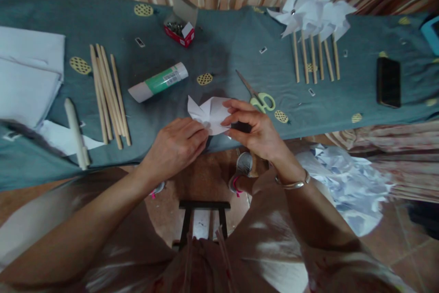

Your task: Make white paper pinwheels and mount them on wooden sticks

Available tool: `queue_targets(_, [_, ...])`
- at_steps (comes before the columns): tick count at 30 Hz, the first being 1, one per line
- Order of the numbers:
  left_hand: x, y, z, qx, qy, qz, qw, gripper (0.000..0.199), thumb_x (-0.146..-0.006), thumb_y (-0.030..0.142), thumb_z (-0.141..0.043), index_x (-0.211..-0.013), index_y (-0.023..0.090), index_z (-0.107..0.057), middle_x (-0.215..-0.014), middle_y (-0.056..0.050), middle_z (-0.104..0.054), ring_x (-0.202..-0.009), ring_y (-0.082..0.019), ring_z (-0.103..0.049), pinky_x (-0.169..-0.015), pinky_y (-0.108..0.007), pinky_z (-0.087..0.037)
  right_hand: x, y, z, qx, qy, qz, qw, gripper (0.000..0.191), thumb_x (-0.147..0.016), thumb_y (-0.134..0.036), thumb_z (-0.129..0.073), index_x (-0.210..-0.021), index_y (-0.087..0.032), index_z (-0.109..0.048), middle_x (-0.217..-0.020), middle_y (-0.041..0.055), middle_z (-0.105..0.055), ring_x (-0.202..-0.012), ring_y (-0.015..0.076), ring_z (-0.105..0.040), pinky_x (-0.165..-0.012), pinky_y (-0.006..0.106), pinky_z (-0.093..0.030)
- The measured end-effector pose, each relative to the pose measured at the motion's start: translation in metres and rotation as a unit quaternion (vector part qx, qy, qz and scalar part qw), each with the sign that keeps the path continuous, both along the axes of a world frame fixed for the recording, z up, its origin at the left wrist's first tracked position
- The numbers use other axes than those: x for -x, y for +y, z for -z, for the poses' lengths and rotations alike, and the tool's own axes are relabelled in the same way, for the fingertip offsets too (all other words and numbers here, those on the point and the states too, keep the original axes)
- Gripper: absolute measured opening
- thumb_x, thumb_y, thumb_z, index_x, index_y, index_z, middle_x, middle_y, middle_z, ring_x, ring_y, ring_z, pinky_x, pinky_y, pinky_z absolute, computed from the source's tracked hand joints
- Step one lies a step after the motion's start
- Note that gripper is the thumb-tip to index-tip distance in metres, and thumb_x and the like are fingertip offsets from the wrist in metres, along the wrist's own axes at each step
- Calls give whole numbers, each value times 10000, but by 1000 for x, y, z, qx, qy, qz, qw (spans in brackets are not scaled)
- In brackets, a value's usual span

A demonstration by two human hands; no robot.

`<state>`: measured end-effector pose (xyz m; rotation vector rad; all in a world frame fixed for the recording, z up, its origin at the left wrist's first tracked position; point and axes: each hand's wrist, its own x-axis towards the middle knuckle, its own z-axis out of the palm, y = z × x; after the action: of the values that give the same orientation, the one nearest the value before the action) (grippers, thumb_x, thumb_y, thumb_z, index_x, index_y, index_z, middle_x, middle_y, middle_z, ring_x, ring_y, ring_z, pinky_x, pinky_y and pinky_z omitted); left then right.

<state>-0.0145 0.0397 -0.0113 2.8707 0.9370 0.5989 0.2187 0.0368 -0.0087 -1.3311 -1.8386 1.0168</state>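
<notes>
A white paper pinwheel (215, 114), partly folded with one pointed blade standing up at its left, is between my two hands over the table's front edge. My left hand (180, 143) is closed on its lower left side, fingertips curled at the paper. On the right side, my right hand (253, 127) pinches the paper between thumb and fingers. Green-handled scissors (262, 101) lie just beyond my right hand. A glue stick (159, 82) with a green label rests beyond my left hand.
Wooden sticks (109, 94), a white knife-like tool (75, 133) and paper sheets (29, 76) lie left. Behind are an open red box of pins (180, 33) and several finished pinwheels (313, 14). A phone (388, 82) lies right; a bag of paper scraps (350, 188) stands below.
</notes>
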Motion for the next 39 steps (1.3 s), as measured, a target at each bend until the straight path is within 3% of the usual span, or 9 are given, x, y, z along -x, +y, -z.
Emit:
queue_targets(9, [0,-3,-4,13,15,14,1000,196,-956,152,-482,-955,166,-678,-921,-89,-703,-820,-213,-630,-719,-351,-529,10,2,1,-13,-7,13,1000,44,-819,-206,-689,-830,-226,-727,-1317,63,-638,-1207,234,-608,-1082,479,-451])
queue_targets(24, [0,-6,2,15,-6,6,1000,211,-959,158,-503,-1120,146,-640,-992,-103,-719,-914,-228,-657,-798,-370,-549,30,5,10,-69,-71,64,993,95,-790,-143,-644,-765,-220,-694,-1341,55,-604,-1202,257,-587,-1060,487,-457])
queue_targets(39, [-2,-6,-2,52,15,21,998,190,-949,127,-520,-1061,153,-671,-1010,-97,-715,-936,-232,-650,-791,-361,-546,32,5,14,-80,-98,57,990,84,-833,-178,-633,-783,-227,-680,-1376,58,-574,-1257,273,-549,-1082,494,-435])
